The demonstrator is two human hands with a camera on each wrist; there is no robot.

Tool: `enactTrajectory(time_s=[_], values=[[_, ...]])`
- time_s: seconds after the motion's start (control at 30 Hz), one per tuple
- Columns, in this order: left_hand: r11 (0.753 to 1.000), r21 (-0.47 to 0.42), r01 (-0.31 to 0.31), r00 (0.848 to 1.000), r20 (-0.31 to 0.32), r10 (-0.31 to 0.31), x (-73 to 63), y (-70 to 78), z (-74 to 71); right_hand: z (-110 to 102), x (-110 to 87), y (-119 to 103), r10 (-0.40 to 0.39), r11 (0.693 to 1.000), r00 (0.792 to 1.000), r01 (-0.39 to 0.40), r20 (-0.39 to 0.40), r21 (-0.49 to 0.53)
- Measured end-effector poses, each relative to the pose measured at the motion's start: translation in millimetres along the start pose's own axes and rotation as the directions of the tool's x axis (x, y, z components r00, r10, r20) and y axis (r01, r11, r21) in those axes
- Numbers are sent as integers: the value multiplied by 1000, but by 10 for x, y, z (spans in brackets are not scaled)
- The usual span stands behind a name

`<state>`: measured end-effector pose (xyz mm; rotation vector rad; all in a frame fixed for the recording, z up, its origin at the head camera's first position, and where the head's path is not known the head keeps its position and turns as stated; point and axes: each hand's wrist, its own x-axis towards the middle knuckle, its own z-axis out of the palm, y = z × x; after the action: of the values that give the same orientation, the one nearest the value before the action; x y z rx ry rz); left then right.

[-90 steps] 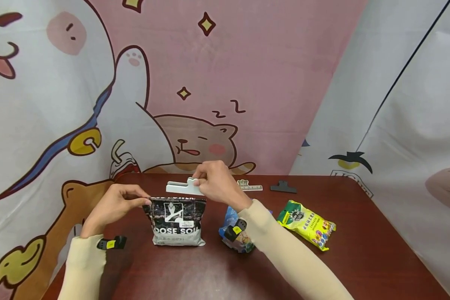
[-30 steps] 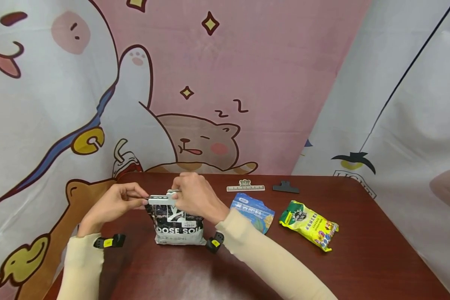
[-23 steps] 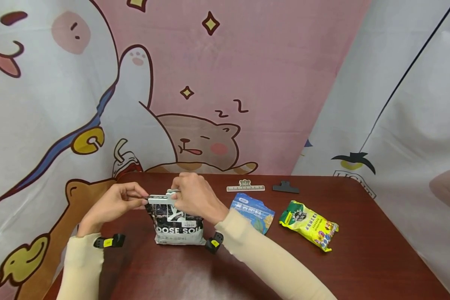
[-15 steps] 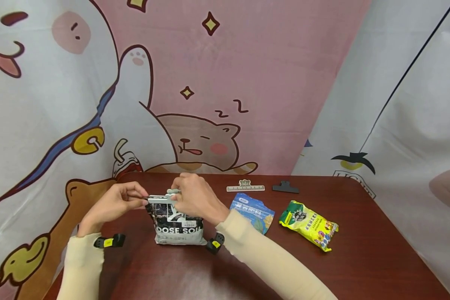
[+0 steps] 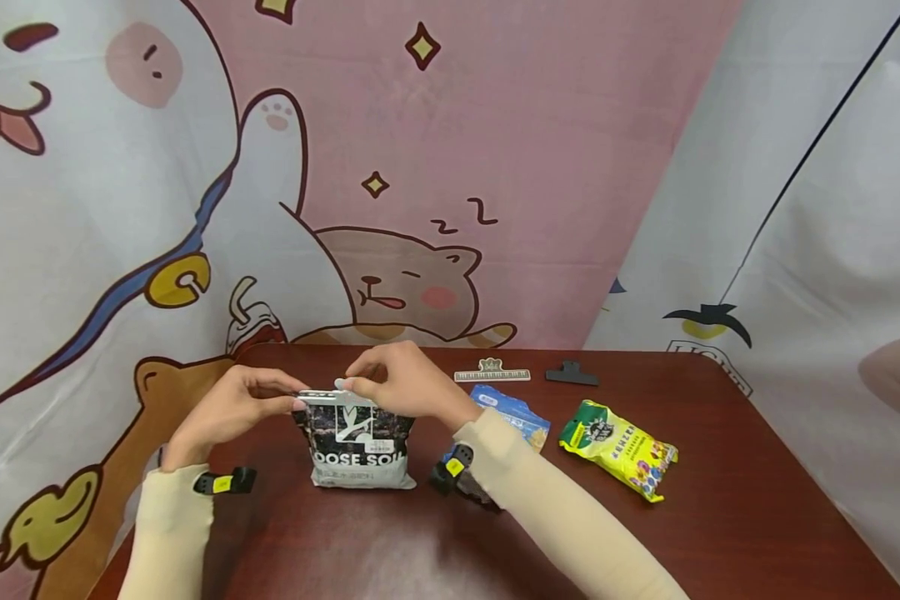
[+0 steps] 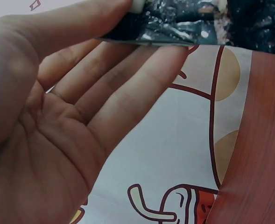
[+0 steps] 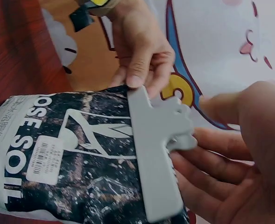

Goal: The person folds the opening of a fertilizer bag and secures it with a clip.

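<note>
Right wrist view: the pale clip [image 7: 151,158] lies across the top edge of the soil bag [image 7: 100,182], its long axis running along that edge and its handle [image 7: 181,141] standing up beyond it, toward the right hand [image 7: 226,172]. That hand is just beside the bag's top, thumb and fingers parted around the handle rather than clenched; whether a fingertip touches cannot be told. At the bag's top left corner, the left hand [image 5: 228,408] pinches the film, its thumb close by the clip's end. The bag stands upright.
</note>
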<state>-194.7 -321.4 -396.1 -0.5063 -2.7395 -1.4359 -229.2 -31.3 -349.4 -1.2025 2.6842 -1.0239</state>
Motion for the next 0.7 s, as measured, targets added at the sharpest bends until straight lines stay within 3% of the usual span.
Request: enactTrajectory(time_s=[0.23,0.43,0.53,0.7], values=[[1000,9,3,1000,-9,-3,-4,9,13,-84,-53,153,96,977,995,-96,10,188],[1000,25,16,1000,-17,-16,-3,23,25,-81,-138,303,186,886,982,-179,27,429],[999,26,22,1000,-17,-21,1,23,29,-62,-220,378,204,863,978,-195,31,466],[999,34,38,999,-21,-37,-4,15,32,14,-373,461,222,868,975,-203,12,453]])
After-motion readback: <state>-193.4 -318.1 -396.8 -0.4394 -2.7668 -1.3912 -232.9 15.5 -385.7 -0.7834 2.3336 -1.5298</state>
